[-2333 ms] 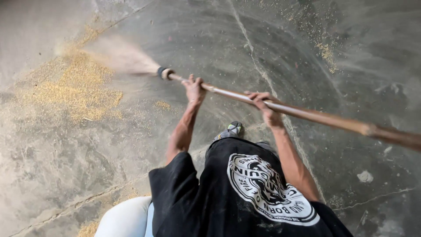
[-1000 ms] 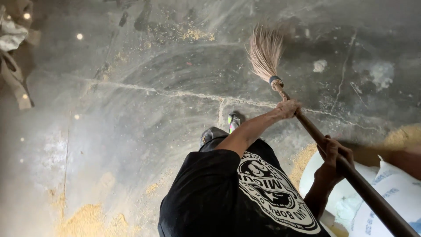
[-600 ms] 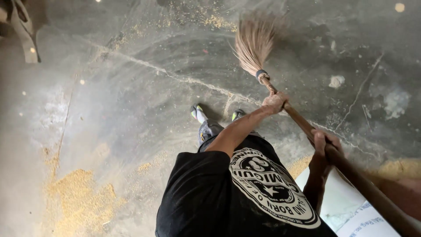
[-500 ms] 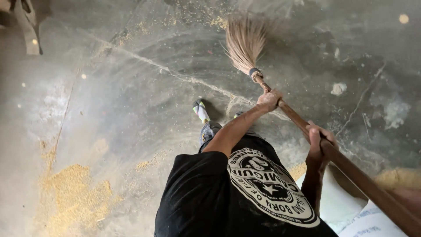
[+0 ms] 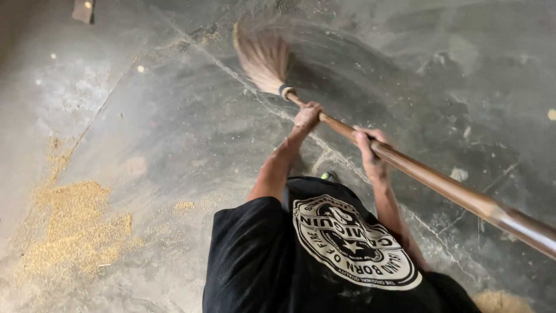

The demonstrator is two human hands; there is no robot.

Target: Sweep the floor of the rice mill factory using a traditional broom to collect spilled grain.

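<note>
Broom (image 5: 370,145) held in both hands, seen from above the sweeper's head. The left hand (image 5: 307,115) is wrapped tight around the wooden handle just behind the dark binding, low and close to the bristles, which looks suited to steering the head. The right hand (image 5: 370,152) is closed around the handle a little further back, likely giving the push. The straw bristles (image 5: 262,53) fan out on the grey concrete floor (image 5: 174,116), ahead of the person and to their left. A patch of yellow grain (image 5: 75,232) lies well apart from the broom, at the far left. The handle's end runs out of view at the right edge. A black printed shirt (image 5: 324,261) hides the legs; only a bit of shoe (image 5: 329,175) shows. The bristles are blurred, so whether they carry any grain cannot be told.
</note>
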